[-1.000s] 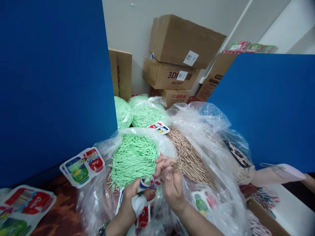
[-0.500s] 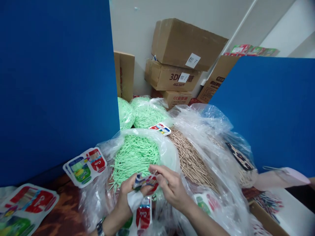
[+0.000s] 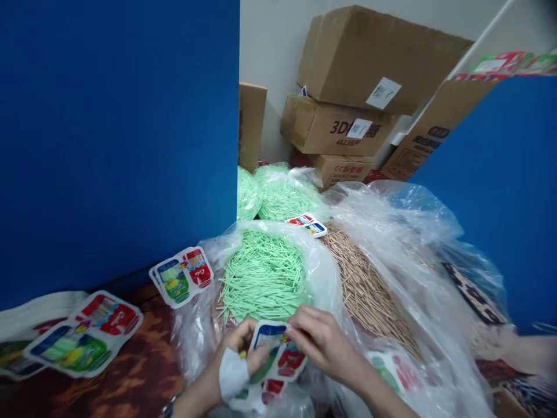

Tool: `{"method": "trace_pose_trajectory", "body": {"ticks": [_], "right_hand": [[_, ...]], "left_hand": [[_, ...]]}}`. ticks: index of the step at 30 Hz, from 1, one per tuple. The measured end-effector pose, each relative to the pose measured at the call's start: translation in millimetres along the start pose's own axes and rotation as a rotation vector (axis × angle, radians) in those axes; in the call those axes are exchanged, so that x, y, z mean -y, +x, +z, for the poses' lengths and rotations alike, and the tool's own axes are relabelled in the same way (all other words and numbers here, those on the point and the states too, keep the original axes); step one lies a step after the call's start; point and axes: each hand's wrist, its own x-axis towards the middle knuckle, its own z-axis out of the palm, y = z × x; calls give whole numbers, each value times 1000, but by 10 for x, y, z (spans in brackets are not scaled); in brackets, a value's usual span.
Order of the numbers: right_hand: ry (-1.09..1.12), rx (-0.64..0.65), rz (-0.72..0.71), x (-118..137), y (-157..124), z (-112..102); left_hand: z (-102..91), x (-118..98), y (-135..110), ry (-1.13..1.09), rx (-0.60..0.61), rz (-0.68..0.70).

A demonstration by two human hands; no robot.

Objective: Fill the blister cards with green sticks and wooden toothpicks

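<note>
My left hand (image 3: 243, 354), with a white wrap at the base of its thumb, grips a printed candy packet (image 3: 290, 361) by its left side. The packet has a green lemon panel and a red Cola panel. My right hand (image 3: 322, 342) has its fingers bent and pinched at the packet's upper right edge; whether a stick is between them is hidden. Just beyond both hands lie pale green sticks (image 3: 265, 276) in an open transparent plastic bag (image 3: 324, 273). Brown sticks (image 3: 369, 284) lie to the right in another bag. Beneath the held packet, part of another packet (image 3: 272, 390) shows.
Several packets (image 3: 80, 337) lie at left, with a small stack (image 3: 183, 277) nearer the bag. Blue panels (image 3: 117, 133) stand on both sides. Cardboard boxes (image 3: 348, 125) are piled at the back. Closed bags of green sticks (image 3: 287, 197) sit behind. A dark patterned item (image 3: 474, 293) lies at right.
The view has swung, so the surroundings sit farther right. The held packet, bent and seen edge-on before, now shows its printed front. Both hands stay on it.
</note>
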Motion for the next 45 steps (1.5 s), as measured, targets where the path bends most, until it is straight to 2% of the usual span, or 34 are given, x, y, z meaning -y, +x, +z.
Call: {"method": "trace_pose_trajectory", "body": {"ticks": [3,7,9,11,13,15,17,19,21,24,27,33,35,38,41,45], "right_hand": [[-40,68,-57,-2,14,104],[-179,-25,-183,38,33,305],[-228,-13,-205,76,40,319],[-161,83,-213,77,71,247],[9,161,-180,2,150,140],[123,135,-87,-142,287,86],[4,47,6,-302,469,153],[-275,108,6,-413,659,341],[-539,216,-53,-448,813,581],[-770,251,-177,-403,933,865],[-869,254,-258,-358,966,996],[-875,282,-215,-365,1032,1125],[-855,281,-184,-370,1046,1143],[-800,282,-143,-396,1042,1104],[-717,272,-92,-459,1027,987],[-571,252,-17,-561,1016,752]], "left_hand": [[-58,18,-82,211,4,43],[-62,-51,-107,453,58,127],[-81,-78,-105,503,102,135],[-126,-83,-111,531,91,135],[-179,-78,-126,535,33,125],[-205,-79,-143,503,-2,133],[-184,-80,-154,447,34,147],[-128,-49,-153,400,74,180],[-72,37,-143,401,58,250],[-58,198,-133,486,36,320],[-111,207,-160,496,83,276],[-146,-101,-231,350,86,140],[-146,-58,-231,357,74,189],[-164,143,-215,391,52,282],[-194,315,-190,405,52,324],[-197,381,-144,365,47,357]]}}
